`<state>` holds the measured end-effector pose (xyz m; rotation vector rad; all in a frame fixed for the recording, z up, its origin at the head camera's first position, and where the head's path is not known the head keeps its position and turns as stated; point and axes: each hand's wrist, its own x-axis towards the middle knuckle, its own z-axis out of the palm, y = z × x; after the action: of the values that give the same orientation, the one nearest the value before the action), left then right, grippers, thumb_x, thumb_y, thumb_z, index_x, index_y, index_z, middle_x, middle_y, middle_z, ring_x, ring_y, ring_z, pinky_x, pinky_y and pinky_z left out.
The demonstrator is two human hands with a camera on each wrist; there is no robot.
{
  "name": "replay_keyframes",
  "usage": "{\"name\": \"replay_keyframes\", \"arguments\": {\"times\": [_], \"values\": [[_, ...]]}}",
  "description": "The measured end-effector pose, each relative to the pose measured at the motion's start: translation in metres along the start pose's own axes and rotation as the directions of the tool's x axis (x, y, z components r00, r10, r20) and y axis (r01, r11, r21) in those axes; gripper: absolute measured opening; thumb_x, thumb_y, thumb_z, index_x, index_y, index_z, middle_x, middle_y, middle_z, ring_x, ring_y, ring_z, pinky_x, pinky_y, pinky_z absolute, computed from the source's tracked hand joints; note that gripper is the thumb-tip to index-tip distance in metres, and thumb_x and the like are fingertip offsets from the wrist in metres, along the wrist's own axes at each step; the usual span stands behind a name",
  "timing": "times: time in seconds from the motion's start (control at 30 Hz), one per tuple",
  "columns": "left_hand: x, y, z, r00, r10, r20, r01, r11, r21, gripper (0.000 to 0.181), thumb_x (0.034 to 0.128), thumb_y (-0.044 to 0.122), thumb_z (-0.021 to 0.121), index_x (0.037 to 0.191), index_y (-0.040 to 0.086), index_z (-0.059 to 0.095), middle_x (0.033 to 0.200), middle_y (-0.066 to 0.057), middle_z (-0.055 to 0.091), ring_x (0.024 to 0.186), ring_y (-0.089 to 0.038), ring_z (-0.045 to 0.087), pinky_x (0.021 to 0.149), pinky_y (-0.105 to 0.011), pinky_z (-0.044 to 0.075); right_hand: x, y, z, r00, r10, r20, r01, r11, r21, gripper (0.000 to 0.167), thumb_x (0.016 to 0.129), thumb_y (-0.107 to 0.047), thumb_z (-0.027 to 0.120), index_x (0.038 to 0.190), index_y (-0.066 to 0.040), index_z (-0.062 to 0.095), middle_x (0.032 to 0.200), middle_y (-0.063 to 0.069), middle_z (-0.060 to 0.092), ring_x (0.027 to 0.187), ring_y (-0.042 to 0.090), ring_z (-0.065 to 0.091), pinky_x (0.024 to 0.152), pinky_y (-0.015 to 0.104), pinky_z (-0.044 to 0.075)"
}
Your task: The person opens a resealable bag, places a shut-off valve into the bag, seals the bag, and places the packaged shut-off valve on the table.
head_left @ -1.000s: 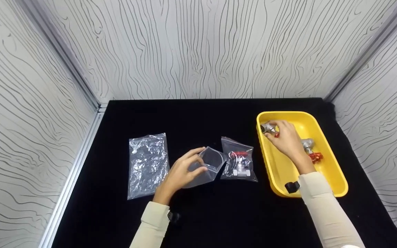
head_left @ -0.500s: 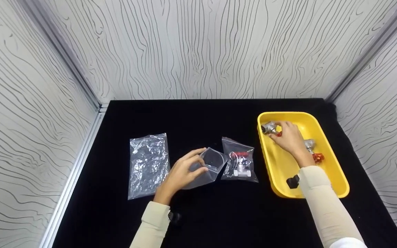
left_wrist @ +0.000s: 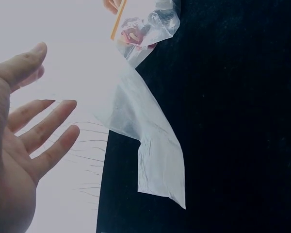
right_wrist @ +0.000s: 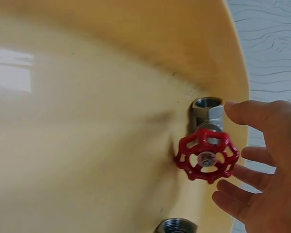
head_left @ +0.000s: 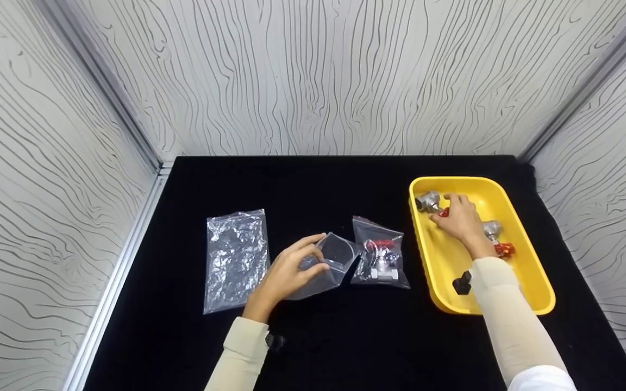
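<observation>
In the head view my left hand point(head_left: 291, 271) is at the mouth of a clear zip bag point(head_left: 315, 286), fingers and thumb spread around the gaping opening. The left wrist view shows those fingers well apart, with the bag film point(left_wrist: 160, 162) partly washed out. My right hand point(head_left: 461, 221) reaches into the yellow tub point(head_left: 437, 296), next to a metal valve point(head_left: 428, 201) with a red handwheel point(right_wrist: 207, 158). Its fingers are spread around the handwheel's edge; contact is hard to judge. A second valve point(head_left: 492, 229) lies in the tub, partly behind the right hand.
A closed clear bag point(head_left: 362, 225) with a red-handled valve point(head_left: 383, 270) inside lies between the open bag and the tub. On the left is a flat clear bag point(head_left: 235, 263). Patterned white panels point(head_left: 313, 81) enclose the black tabletop point(head_left: 291, 190).
My right hand has slid a little right, from the valve's metal body toward its red handwheel. The left hand and the open bag stay nearly still. The whole view has shifted slightly.
</observation>
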<state>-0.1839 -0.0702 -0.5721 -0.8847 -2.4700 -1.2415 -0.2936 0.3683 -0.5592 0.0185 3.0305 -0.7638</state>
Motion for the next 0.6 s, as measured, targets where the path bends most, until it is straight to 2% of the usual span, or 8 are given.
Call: {"name": "replay_keyframes", "arguments": {"times": [0.17, 0.33, 0.6], "values": [[0.000, 0.000, 0.000, 1.000, 0.002, 0.006, -0.002, 1.000, 0.000, 0.019, 0.0930, 0.030, 0.083, 0.091, 0.015, 0.071, 0.148, -0.007, 0.066, 0.135, -0.027, 0.066, 0.114, -0.043, 0.054, 0.003, 0.005, 0.003, 0.998, 0.041, 0.051, -0.042, 0.999, 0.016, 0.081, 0.098, -0.033, 0.073, 0.153, 0.013, 0.035, 0.152, 0.043, 0.037, 0.136, 0.063, 0.041, 0.115, 0.073, 0.038], [0.000, -0.001, 0.000, 1.000, -0.021, 0.014, 0.021, 1.000, 0.000, 0.019, 0.0934, 0.031, 0.082, 0.091, 0.016, 0.071, 0.149, -0.005, 0.066, 0.136, -0.026, 0.065, 0.116, -0.041, 0.053, 0.005, 0.008, 0.008, 0.995, 0.055, 0.087, -0.059, 0.997, 0.041, 0.084, 0.098, -0.031, 0.072, 0.155, 0.014, 0.030, 0.149, 0.046, 0.038, 0.134, 0.062, 0.044, 0.116, 0.071, 0.038], [0.000, -0.001, 0.000, 1.000, -0.020, 0.017, 0.020, 1.000, -0.005, 0.018, 0.0943, 0.030, 0.081, 0.091, 0.016, 0.071, 0.149, -0.005, 0.066, 0.135, -0.026, 0.065, 0.115, -0.042, 0.053, 0.008, 0.011, 0.016, 0.992, 0.045, 0.116, -0.051, 0.998, 0.049, 0.073, 0.103, -0.025, 0.067, 0.151, 0.018, 0.034, 0.142, 0.046, 0.043, 0.127, 0.058, 0.050, 0.112, 0.068, 0.042]]}}
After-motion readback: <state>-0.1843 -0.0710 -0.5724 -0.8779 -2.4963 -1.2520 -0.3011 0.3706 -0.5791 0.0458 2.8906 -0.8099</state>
